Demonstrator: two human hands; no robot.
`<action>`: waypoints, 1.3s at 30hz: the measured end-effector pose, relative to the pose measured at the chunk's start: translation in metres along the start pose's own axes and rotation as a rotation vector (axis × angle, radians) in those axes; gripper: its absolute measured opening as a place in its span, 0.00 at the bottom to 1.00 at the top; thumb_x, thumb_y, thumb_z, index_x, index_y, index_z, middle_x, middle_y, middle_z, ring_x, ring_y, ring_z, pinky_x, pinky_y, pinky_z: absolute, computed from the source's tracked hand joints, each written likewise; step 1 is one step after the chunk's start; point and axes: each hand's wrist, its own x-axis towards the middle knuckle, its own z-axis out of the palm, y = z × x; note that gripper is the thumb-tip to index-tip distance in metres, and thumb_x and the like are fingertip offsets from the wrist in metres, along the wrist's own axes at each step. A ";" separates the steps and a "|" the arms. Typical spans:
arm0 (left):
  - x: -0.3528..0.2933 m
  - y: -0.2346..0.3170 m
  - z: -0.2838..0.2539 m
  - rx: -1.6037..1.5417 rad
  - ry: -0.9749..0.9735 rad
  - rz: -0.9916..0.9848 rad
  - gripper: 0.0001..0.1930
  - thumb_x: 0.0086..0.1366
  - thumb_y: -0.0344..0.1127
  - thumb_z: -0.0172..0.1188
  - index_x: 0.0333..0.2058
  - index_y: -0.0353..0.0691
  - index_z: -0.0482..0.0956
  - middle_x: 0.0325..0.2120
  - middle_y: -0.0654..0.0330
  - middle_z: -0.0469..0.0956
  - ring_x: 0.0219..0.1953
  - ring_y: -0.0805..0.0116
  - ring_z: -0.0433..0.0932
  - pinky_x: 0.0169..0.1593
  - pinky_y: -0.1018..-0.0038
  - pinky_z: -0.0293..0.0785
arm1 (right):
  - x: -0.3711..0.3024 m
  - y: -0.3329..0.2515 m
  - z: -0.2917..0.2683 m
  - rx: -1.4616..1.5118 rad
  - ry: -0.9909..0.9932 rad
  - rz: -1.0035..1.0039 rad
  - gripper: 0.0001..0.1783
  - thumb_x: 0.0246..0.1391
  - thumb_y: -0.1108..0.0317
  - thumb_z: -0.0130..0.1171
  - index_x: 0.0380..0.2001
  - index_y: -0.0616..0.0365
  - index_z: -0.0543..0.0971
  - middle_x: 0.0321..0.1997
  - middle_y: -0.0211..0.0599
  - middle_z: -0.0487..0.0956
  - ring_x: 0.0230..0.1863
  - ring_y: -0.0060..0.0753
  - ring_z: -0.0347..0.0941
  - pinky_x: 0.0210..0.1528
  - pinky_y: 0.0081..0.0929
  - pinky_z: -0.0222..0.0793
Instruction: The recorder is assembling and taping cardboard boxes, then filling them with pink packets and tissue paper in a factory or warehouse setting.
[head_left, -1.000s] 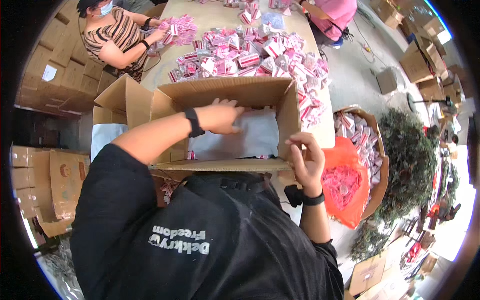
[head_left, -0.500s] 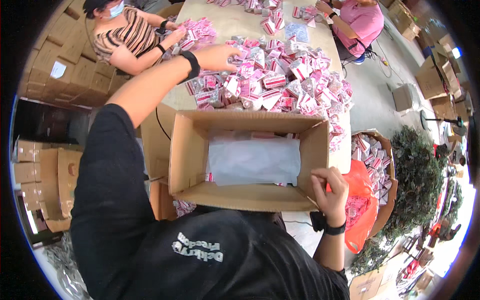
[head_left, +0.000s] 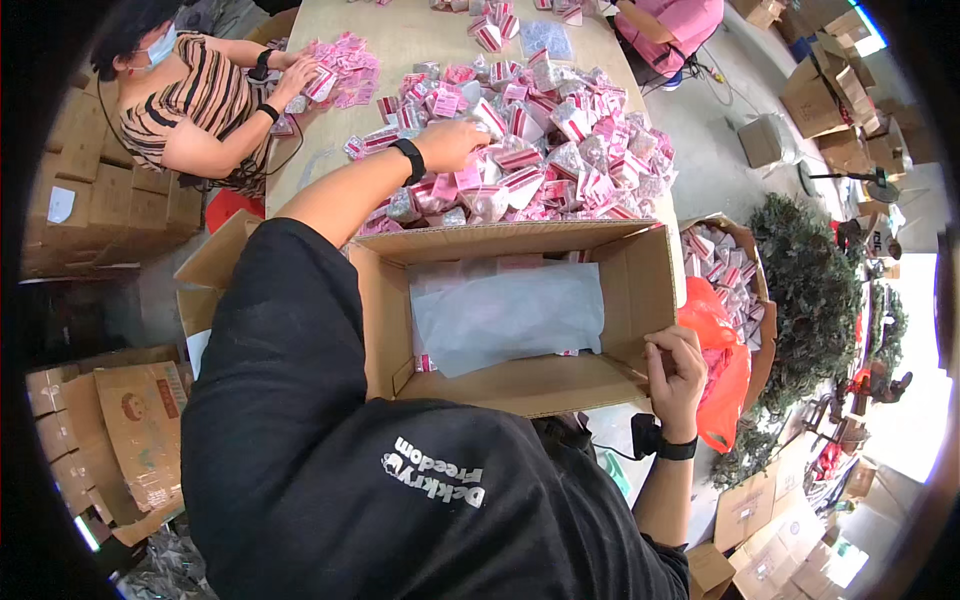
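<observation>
My left hand [head_left: 452,146] reaches over the far rim of the box onto a heap of small packets [head_left: 540,130] with pink, white and red-striped cards. Its fingers are curved down among them; whether one is gripped is hidden. In front of me stands an open cardboard box [head_left: 510,398]. A pale, translucent sheet [head_left: 508,318] lies inside, over packets whose pink edges peek out. At the box's near right corner, my right hand [head_left: 677,372] has its fingers bent closed on the rim.
Across the table [head_left: 310,190], at left, a person in a striped top [head_left: 185,105] handles pink cards; another in pink [head_left: 672,35] sits at far right. A clear plastic bag [head_left: 546,40] lies behind the heap. To the right are a red plastic bag [head_left: 722,395] and a carton of packets [head_left: 765,335].
My left hand has moved nearer and lower into the heap. My right hand stays at the box corner. The whole view has shifted, so the surroundings sit further left.
</observation>
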 end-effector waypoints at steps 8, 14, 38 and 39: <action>-0.031 0.026 -0.085 -0.402 0.122 -0.155 0.04 0.59 0.27 0.54 0.34 0.40 0.71 0.26 0.60 0.73 0.30 0.69 0.74 0.37 0.68 0.70 | 0.003 0.005 0.002 0.049 -0.023 -0.025 0.04 0.53 0.78 0.63 0.34 0.63 0.82 0.35 0.41 0.78 0.36 0.36 0.77 0.40 0.28 0.73; -0.062 0.074 -0.179 -0.340 0.379 -0.001 0.09 0.65 0.28 0.49 0.42 0.39 0.76 0.31 0.64 0.77 0.31 0.75 0.74 0.35 0.75 0.71 | 0.023 -0.012 -0.007 -0.030 -0.167 -0.296 0.09 0.51 0.77 0.64 0.38 0.64 0.81 0.36 0.43 0.79 0.39 0.42 0.76 0.43 0.34 0.73; -0.077 0.274 -0.080 -0.966 -0.249 -0.338 0.14 0.57 0.22 0.50 0.42 0.36 0.78 0.32 0.64 0.76 0.34 0.75 0.78 0.39 0.73 0.76 | 0.155 0.155 0.042 -0.132 -0.123 -0.171 0.20 0.55 0.65 0.65 0.49 0.61 0.78 0.43 0.49 0.80 0.48 0.51 0.77 0.50 0.41 0.73; -0.072 0.273 -0.060 -0.767 -0.204 -0.241 0.12 0.60 0.25 0.52 0.42 0.35 0.76 0.31 0.59 0.78 0.33 0.67 0.80 0.39 0.69 0.77 | 0.166 0.163 0.060 -0.278 -0.111 -0.300 0.23 0.54 0.65 0.65 0.52 0.60 0.76 0.47 0.52 0.78 0.52 0.56 0.74 0.54 0.44 0.72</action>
